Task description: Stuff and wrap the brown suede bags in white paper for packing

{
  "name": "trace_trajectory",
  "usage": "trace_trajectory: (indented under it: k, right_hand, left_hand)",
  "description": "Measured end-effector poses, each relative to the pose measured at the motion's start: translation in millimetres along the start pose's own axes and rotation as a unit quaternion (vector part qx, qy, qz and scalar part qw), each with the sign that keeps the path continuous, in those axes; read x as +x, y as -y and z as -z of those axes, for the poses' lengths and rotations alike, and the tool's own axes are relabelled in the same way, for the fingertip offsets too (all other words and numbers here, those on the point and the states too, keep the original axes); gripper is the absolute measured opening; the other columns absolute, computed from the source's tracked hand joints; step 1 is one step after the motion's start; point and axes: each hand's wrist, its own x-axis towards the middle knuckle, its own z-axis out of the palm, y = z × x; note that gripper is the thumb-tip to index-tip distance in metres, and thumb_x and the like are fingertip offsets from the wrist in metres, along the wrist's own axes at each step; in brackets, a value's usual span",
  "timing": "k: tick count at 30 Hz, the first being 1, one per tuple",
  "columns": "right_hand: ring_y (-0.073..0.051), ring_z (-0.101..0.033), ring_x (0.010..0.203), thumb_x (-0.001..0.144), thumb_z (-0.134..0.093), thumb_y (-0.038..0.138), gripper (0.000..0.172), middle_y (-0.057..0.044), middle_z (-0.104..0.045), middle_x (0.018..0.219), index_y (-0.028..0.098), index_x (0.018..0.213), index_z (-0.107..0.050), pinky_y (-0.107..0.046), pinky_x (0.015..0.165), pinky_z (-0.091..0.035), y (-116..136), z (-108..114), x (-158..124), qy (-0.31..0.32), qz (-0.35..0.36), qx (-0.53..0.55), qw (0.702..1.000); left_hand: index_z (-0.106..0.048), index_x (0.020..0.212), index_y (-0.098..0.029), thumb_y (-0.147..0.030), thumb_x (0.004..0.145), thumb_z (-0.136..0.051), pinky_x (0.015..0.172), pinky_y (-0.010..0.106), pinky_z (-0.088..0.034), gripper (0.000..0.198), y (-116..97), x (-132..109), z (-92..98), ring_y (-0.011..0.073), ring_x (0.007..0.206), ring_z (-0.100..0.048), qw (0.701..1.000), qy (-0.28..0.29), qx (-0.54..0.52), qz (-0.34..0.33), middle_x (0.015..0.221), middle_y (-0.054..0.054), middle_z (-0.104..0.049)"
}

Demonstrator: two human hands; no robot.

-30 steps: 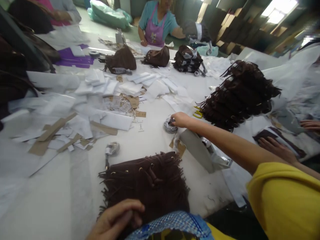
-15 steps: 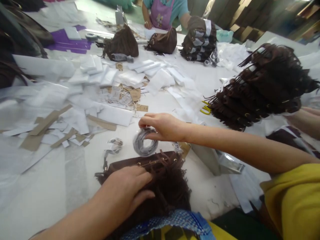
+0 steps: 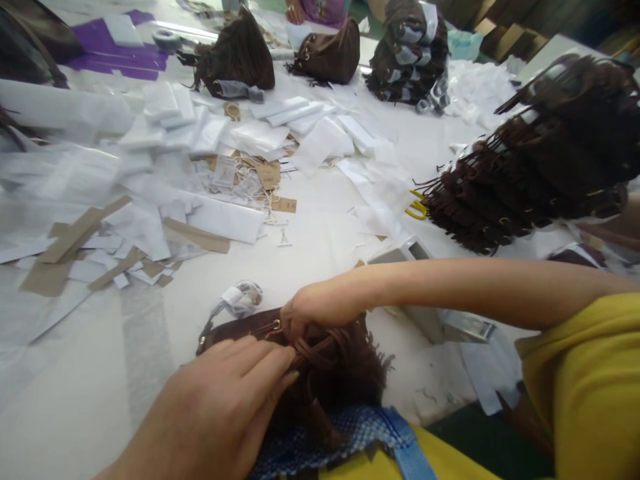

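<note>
A dark brown fringed bag [image 3: 340, 373] lies on the white table right in front of me, against my blue checked apron. My left hand [image 3: 215, 393] is closed at the bag's near left side, thumb and fingers pressed together on its material. Fingers bent down, my right hand [image 3: 313, 310] grips at the bag's top edge by the gold eyelets and cord; its fingertips are partly hidden. A plastic-wrapped strap [image 3: 240, 298] rests just behind the bag's left end. The grey roll is not visible.
White foam sheets and paper [image 3: 210, 213] with brown card strips cover the left and middle. Stacked fringed bags [image 3: 540, 153] stand at right beside yellow-handled scissors [image 3: 416, 205]. A grey metal dispenser [image 3: 425, 320] sits under my right forearm. More bags and a person's hand are at the back.
My right hand has moved down from above the table to the bag's top edge, and the grey roll it held is out of sight. My left hand has closed on the bag.
</note>
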Motion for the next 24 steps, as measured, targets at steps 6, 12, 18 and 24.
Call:
trace_trajectory:
  k: [6, 12, 18, 24]
  right_hand:
    - [-0.014, -0.063, 0.069, 0.077, -0.068, 0.012, 0.015, 0.002, -0.069, 0.075, 0.015, 0.092, -0.069, -0.023, 0.062, -0.051, -6.8, -2.3, 8.4, 0.088, -0.07, 0.151, 0.982]
    - [-0.009, -0.064, 0.067, 0.08, -0.048, -0.006, 0.031, 0.002, -0.072, 0.078, 0.015, 0.089, -0.07, -0.019, 0.064, -0.048, -17.2, 37.1, 10.9, 0.12, -0.087, 0.171, 0.974]
    - [-0.019, -0.061, 0.108, 0.096, -0.045, 0.011, 0.027, -0.01, -0.068, 0.114, 0.014, 0.115, -0.063, -0.035, 0.094, -0.049, 8.5, 32.2, -49.3, -0.254, -0.005, -0.034, 0.967]
    - [-0.019, -0.051, 0.124, 0.1, -0.045, 0.023, 0.034, -0.01, -0.059, 0.133, 0.015, 0.132, -0.054, -0.036, 0.103, -0.044, 13.6, -24.3, -81.7, -0.191, 0.158, -0.181, 0.952]
  left_hand:
    - [-0.064, 0.104, -0.028, -0.039, 0.099, -0.042, 0.062, 0.03, -0.051, 0.025, 30.2, 5.4, -23.0, 0.0197, 0.075, -0.068, 0.992, 0.049, 0.045, 0.111, 0.091, 0.0, -0.072]
    - [-0.056, 0.117, -0.021, -0.035, 0.094, -0.055, 0.068, 0.034, -0.051, 0.027, 46.4, 4.6, -59.8, 0.0245, 0.082, -0.068, 0.979, 0.029, 0.091, 0.182, 0.098, 0.004, -0.071]
    - [-0.061, 0.106, -0.017, -0.022, 0.093, -0.058, 0.099, 0.04, -0.045, 0.015, 29.0, -6.1, -53.8, 0.0237, 0.107, -0.06, 0.982, -0.149, 0.063, 0.092, 0.111, 0.008, -0.066]
    - [-0.06, 0.118, -0.015, -0.02, 0.095, -0.053, 0.103, 0.041, -0.043, 0.025, 15.1, -34.8, -57.8, 0.0255, 0.117, -0.055, 0.994, -0.072, 0.082, 0.027, 0.125, 0.01, -0.063]
